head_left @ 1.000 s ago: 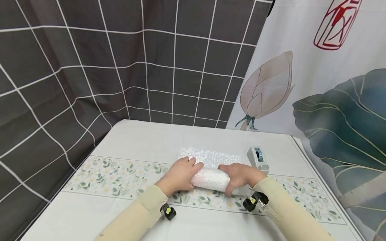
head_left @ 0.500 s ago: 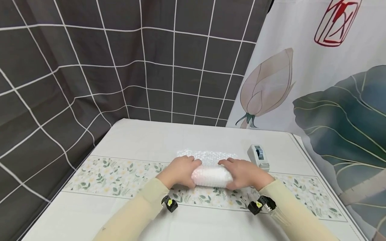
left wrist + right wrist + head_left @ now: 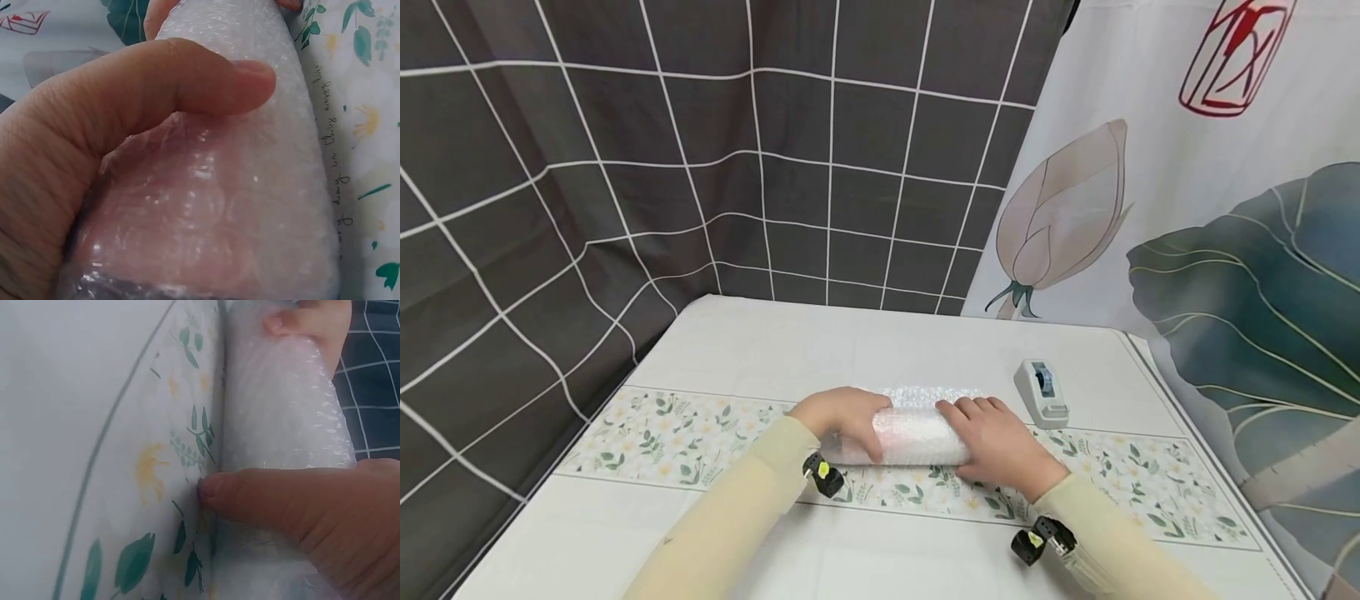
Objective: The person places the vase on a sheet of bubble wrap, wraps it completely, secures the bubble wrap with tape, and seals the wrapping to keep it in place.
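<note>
A roll of bubble wrap lies crosswise on the table, with something pinkish showing through its layers on the left. My left hand grips the roll's left part, thumb across the near side; in the left wrist view the thumb presses on the wrap. My right hand holds the right part, fingers over the top and thumb low on the near side. In the right wrist view that thumb reaches down by the tablecloth. Beyond the roll a short flat strip of bubble wrap shows. The fingertips of my left hand are hidden behind the roll.
A white tape dispenser stands behind my right hand. The table wears a white cloth with a floral band. A dark grid-patterned curtain hangs behind and to the left, a printed light curtain to the right.
The flat strip beyond the roll has become shorter. My left hand has shifted left and turned, baring the roll's left part; my right hand's fingers now lie further over the top.
</note>
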### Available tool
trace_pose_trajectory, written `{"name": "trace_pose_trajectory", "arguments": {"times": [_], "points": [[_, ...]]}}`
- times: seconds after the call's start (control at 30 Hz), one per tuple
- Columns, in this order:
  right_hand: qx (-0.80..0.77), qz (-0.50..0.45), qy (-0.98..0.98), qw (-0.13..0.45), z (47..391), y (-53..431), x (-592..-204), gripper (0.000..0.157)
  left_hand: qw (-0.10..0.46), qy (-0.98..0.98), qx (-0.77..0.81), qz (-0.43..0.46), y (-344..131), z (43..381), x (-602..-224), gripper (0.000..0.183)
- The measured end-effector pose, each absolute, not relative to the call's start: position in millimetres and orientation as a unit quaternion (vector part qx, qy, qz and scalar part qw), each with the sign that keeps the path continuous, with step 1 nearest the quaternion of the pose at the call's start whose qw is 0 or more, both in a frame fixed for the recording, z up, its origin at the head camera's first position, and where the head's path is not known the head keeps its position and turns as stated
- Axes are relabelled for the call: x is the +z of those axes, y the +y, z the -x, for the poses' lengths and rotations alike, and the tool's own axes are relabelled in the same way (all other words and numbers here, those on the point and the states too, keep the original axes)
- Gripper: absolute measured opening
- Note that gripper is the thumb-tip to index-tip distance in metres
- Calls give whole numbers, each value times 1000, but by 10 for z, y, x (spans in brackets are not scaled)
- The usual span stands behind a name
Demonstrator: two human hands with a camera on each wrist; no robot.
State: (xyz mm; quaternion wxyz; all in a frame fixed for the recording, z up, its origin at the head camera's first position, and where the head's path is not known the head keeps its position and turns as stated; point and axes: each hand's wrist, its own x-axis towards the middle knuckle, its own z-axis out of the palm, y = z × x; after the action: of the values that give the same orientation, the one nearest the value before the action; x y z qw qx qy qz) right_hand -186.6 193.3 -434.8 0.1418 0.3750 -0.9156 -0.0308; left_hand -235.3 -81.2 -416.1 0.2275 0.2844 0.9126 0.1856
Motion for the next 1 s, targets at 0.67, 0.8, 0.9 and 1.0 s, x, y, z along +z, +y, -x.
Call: {"name": "trace_pose_trajectory", "arguments": {"times": [0.67,0.8,0.9,1.0], "points": [[50,-334,-941,15,2077,1855,-4273,83,40,944,24,-328,-778,2119,-4162,88],[77,-317,-945,-32,2124,1836,-4246,79,-27,949,-42,-310,-718,1999,-4229,91],[93,-308,-945,-65,2165,1827,-4232,74,-53,953,-68,-290,-681,1952,-4275,96],[109,-294,-944,-100,2208,1827,-4216,72,-68,953,-81,-283,-662,1929,-4307,98]]}}
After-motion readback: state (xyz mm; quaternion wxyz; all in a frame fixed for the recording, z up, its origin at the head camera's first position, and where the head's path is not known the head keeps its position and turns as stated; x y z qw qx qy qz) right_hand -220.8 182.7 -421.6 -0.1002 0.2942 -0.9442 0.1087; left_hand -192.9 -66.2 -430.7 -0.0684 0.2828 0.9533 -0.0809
